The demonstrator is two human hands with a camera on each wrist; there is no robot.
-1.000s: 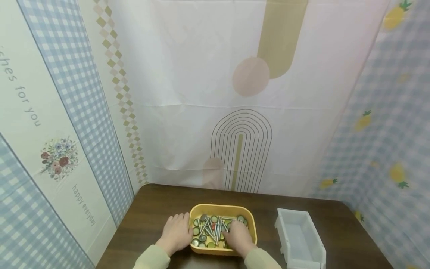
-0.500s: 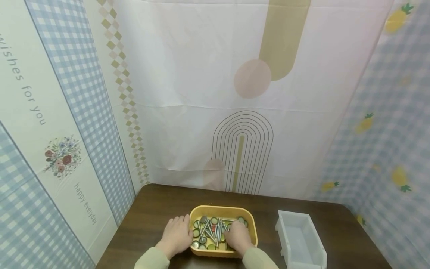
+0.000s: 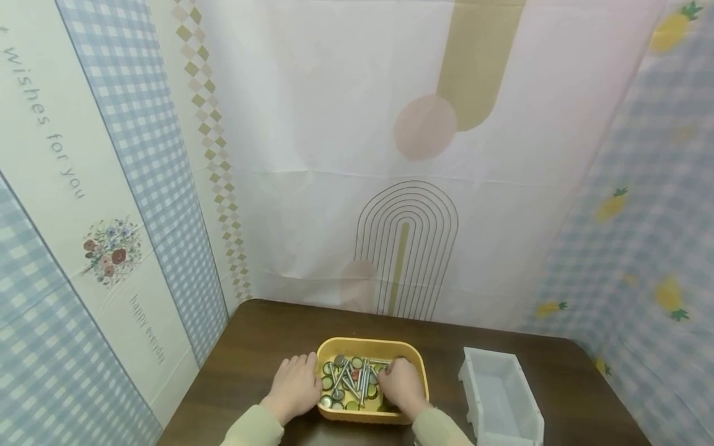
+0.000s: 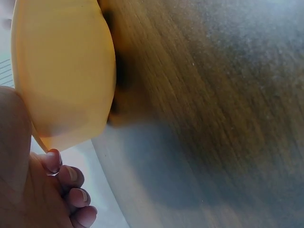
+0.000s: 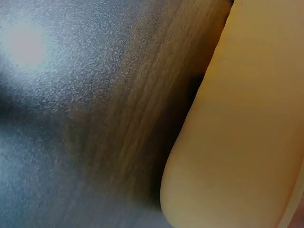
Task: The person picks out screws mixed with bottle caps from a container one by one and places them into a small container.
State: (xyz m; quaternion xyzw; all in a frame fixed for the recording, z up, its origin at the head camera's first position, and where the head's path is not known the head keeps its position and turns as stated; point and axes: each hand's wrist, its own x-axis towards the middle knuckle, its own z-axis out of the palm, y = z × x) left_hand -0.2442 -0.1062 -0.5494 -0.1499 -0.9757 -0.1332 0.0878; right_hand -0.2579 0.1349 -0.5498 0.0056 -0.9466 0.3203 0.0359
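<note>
At the near edge of the head view, pale sleeves (image 3: 255,427) lead to a person's two bare hands. The left hand (image 3: 294,385) rests against the left end of a yellow box (image 3: 365,419), its fingers relaxed rather than wrapped round it. The left wrist view brings out what the head view hides there: the box's smooth outer wall, and slightly bent fingers (image 4: 71,175) close to the rim.

The right hand (image 3: 403,384) reaches down inside the box, fingers pointing into it; their tips are out of sight, so whether they hold anything I cannot tell. The right wrist view is mostly the box's outer side with the table (image 3: 268,334) next to it, and the contents show only from the head.

Between the hands, long metal bolts (image 3: 364,384) lie crossed in a loose heap inside the box. Round bottle caps (image 3: 326,383) are scattered around them, and a small red thing (image 3: 355,375) sits among the bolts.

To the right of the right hand, well apart from the box, stands a white bin (image 3: 496,396). Beyond both hands, behind the table, hangs a patterned cloth (image 3: 312,124).
</note>
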